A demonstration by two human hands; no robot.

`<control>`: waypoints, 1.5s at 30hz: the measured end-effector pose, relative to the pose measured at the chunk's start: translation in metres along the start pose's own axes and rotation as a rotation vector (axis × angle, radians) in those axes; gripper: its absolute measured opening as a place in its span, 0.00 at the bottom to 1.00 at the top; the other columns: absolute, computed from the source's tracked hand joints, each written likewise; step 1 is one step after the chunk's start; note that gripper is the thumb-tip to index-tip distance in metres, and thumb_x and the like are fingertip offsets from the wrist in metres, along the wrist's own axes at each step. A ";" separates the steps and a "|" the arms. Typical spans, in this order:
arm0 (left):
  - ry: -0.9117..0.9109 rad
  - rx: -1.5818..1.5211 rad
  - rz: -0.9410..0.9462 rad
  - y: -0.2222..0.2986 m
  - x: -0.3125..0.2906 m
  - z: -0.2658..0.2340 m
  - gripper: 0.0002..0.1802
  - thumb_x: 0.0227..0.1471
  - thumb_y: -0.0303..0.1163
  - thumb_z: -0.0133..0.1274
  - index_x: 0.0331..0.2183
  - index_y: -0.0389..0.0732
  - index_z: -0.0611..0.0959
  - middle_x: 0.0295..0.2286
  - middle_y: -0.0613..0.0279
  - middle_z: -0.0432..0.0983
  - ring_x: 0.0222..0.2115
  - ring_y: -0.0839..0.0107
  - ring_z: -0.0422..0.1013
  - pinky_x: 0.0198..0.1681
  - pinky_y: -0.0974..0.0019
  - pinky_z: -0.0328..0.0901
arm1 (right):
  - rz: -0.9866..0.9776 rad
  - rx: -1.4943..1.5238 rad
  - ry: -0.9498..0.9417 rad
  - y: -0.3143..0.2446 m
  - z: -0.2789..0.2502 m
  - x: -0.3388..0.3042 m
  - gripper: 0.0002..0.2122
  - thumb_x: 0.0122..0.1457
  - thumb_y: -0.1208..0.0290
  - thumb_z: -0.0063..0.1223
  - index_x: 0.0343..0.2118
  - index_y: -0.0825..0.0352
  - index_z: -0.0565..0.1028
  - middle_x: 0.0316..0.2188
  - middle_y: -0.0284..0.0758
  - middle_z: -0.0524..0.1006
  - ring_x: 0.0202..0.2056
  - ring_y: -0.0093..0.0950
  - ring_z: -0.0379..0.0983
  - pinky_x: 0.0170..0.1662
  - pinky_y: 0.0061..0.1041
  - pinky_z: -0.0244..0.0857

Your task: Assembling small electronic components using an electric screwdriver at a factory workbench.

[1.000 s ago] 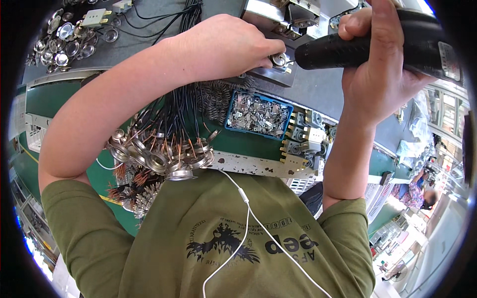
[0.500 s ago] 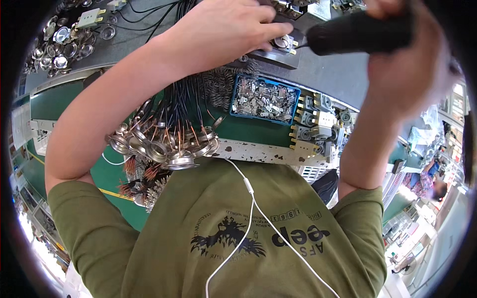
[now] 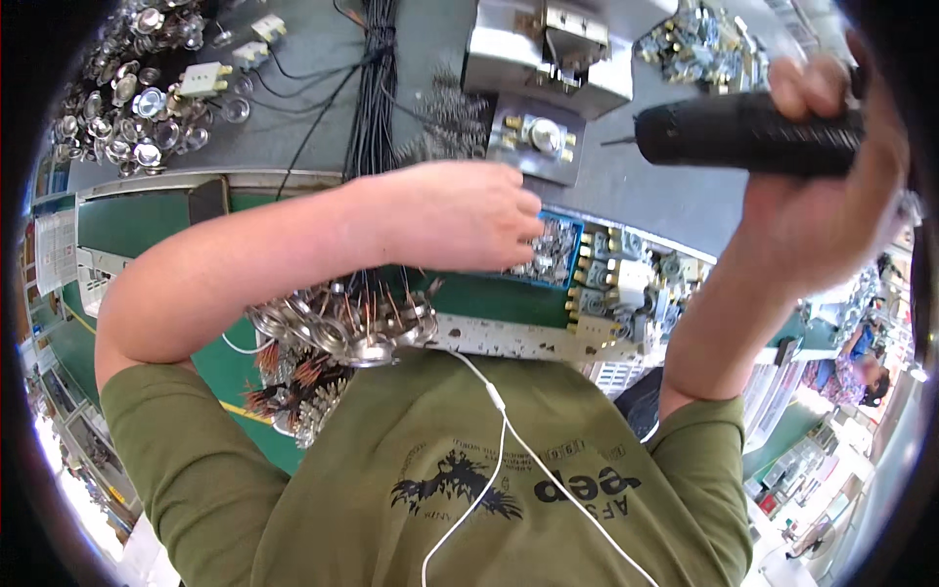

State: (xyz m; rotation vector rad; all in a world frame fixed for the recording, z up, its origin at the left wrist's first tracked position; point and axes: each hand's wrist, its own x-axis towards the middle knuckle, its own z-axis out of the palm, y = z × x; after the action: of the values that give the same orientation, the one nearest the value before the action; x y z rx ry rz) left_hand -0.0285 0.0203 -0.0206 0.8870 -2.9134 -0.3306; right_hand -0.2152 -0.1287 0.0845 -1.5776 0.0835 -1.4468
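Note:
My left hand (image 3: 465,217) is over the blue tray (image 3: 567,279) of small metal tabs (image 3: 550,249), its fingers curled and their tips hidden. The hand covers much of the tray. In my right hand (image 3: 812,196) is a black electric screwdriver (image 3: 748,135), held nearly level with its thin bit pointing left. Left of the bit, a thermostat-like part (image 3: 543,135) with a round metal cap and brass terminals sits on a metal fixture block (image 3: 509,161). The bit is apart from it.
Behind the block stands a larger metal fixture (image 3: 499,59). Black cables (image 3: 377,98) run down to metal cups (image 3: 337,328) near my body. Round metal caps (image 3: 122,93) are heaped at far left. Assembled parts (image 3: 611,289) line the bench edge; more (image 3: 699,44) lie at far right.
My left hand has left the part on the block and come nearer, over the tray. My right hand has drawn the screwdriver slightly right, away from the part. The view has shifted.

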 end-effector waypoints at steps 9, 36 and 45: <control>0.192 -0.247 0.020 0.002 0.001 0.001 0.05 0.50 0.30 0.56 0.31 0.40 0.80 0.30 0.61 0.78 0.40 0.62 0.77 0.44 0.58 0.71 | -0.143 -0.062 0.180 0.020 0.057 0.010 0.09 0.61 0.80 0.60 0.41 0.75 0.73 0.27 0.42 0.79 0.23 0.29 0.76 0.25 0.31 0.74; 0.638 -0.278 -0.399 -0.013 -0.032 -0.035 0.05 0.52 0.26 0.58 0.35 0.42 0.82 0.31 0.60 0.79 0.36 0.57 0.76 0.42 0.57 0.70 | 0.290 0.348 -0.350 0.048 0.067 0.059 0.40 0.58 0.76 0.62 0.71 0.65 0.50 0.41 0.45 0.79 0.33 0.29 0.79 0.36 0.29 0.75; 0.596 -0.124 -0.562 -0.014 -0.031 -0.031 0.05 0.53 0.31 0.61 0.33 0.42 0.83 0.29 0.62 0.80 0.35 0.59 0.77 0.41 0.57 0.68 | 0.128 -0.090 0.042 0.019 0.099 0.024 0.26 0.59 0.85 0.59 0.57 0.68 0.59 0.43 0.43 0.81 0.36 0.25 0.81 0.34 0.22 0.79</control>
State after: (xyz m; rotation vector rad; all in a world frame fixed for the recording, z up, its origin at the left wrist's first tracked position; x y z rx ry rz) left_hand 0.0092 0.0207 0.0059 1.4698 -2.0531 -0.2196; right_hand -0.1189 -0.0959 0.1054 -1.5845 0.2735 -1.3926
